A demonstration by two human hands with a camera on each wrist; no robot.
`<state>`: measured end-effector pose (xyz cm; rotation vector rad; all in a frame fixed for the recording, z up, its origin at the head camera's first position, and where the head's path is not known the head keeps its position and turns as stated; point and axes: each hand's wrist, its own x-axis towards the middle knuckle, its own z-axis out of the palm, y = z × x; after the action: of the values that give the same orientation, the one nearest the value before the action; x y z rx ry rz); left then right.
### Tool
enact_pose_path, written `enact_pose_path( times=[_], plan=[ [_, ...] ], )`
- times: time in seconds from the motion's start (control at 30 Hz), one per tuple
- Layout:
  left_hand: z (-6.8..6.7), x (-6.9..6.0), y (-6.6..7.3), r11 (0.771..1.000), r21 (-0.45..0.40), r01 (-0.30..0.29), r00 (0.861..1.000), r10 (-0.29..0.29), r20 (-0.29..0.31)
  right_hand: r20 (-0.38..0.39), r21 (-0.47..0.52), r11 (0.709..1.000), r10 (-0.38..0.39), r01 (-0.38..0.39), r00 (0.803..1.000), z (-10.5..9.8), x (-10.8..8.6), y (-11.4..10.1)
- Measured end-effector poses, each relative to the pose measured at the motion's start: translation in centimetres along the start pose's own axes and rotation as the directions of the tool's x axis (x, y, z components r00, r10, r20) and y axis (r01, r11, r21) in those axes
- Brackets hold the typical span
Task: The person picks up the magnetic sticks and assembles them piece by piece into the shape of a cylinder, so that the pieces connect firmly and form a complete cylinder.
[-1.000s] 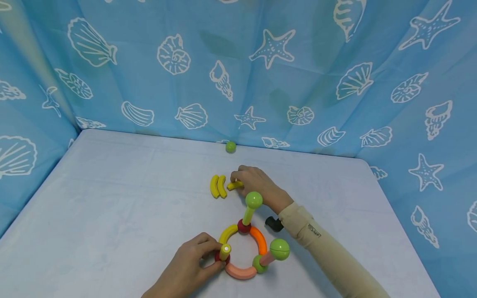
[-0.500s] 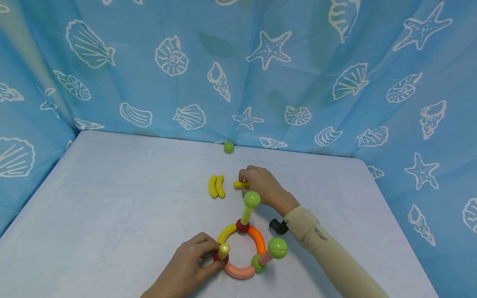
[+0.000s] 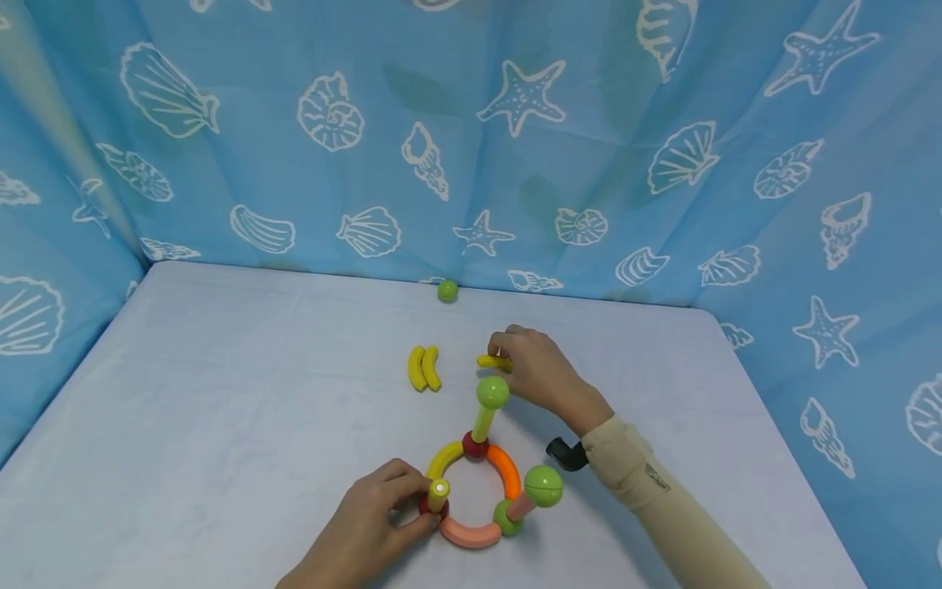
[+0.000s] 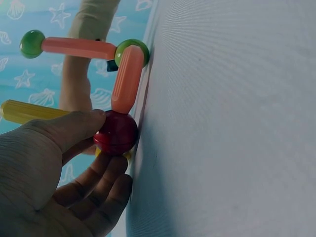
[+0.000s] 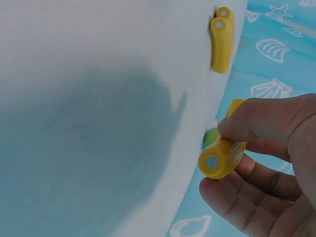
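Observation:
My left hand [image 3: 375, 515] pinches a red ball [image 4: 118, 132] between thumb and fingers. This ball is a corner of a ring of curved sticks, and a straight yellow stick [image 3: 438, 495] stands up from it. My right hand [image 3: 545, 370] holds a curved yellow magnetic stick [image 5: 215, 162] above the table, beyond the ring. Yellow [image 3: 443, 458], orange [image 3: 505, 472] and pink [image 3: 471, 534] curved sticks form the ring. At its other corners, a lime stick [image 3: 483, 425] and a pink stick [image 3: 521, 507] rise, each topped by a green ball.
Two curved yellow sticks [image 3: 424, 368] lie side by side left of my right hand. A loose green ball [image 3: 447, 290] sits at the table's back edge. A black elbow-shaped piece [image 3: 565, 455] lies partly under the right sleeve. A blue shell-print curtain [image 3: 331, 180] stands behind.
My right hand has moved to the right with the curved yellow stick, away from the two lying sticks. My left hand keeps its hold on the red ball.

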<state>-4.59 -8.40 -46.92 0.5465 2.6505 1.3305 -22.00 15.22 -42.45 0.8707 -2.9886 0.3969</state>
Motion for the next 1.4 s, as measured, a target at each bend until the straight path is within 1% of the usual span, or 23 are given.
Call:
enact_pose_path(
  times=[0.2,0.33,0.43,0.6,0.83,1.07,1.27,1.4],
  plan=[
    [-0.1,0.0,0.0,1.000,0.004,-0.011,1.000,0.011,-0.008,-0.063,-0.005,1.000,-0.016,0.016,0.998,-0.7,-1.2,0.1],
    [0.0,0.0,0.0,1.000,0.007,-0.020,1.000,0.020,-0.011,-0.079,-0.004,1.000,-0.005,0.004,0.997,-1.3,-2.2,0.0],
    [0.0,0.0,0.0,1.000,0.005,-0.016,1.000,0.016,-0.001,-0.095,-0.002,1.000,-0.012,0.012,0.995,-1.7,-2.9,-0.2],
    [-0.1,0.0,0.1,1.000,0.004,-0.011,1.000,0.011,0.004,-0.147,-0.004,0.999,-0.049,0.049,0.988,-2.3,-4.0,-0.7],
    [0.0,0.0,0.1,1.000,0.006,-0.017,1.000,0.017,-0.001,-0.204,-0.012,0.999,-0.052,0.050,0.978,-2.9,-5.7,-1.2],
    [0.0,0.0,0.0,0.999,0.024,-0.022,1.000,0.022,-0.009,-0.236,-0.020,0.998,-0.060,0.057,0.970,-3.4,-7.0,-1.9],
    [0.0,0.0,0.2,0.999,0.023,-0.024,1.000,0.025,-0.010,-0.262,-0.039,0.997,-0.075,0.067,0.962,-3.8,-7.7,-2.4],
    [0.0,0.0,0.2,0.999,0.022,-0.035,0.999,0.036,-0.019,-0.272,-0.028,0.997,-0.076,0.071,0.959,-4.0,-7.9,-2.5]
  ],
)
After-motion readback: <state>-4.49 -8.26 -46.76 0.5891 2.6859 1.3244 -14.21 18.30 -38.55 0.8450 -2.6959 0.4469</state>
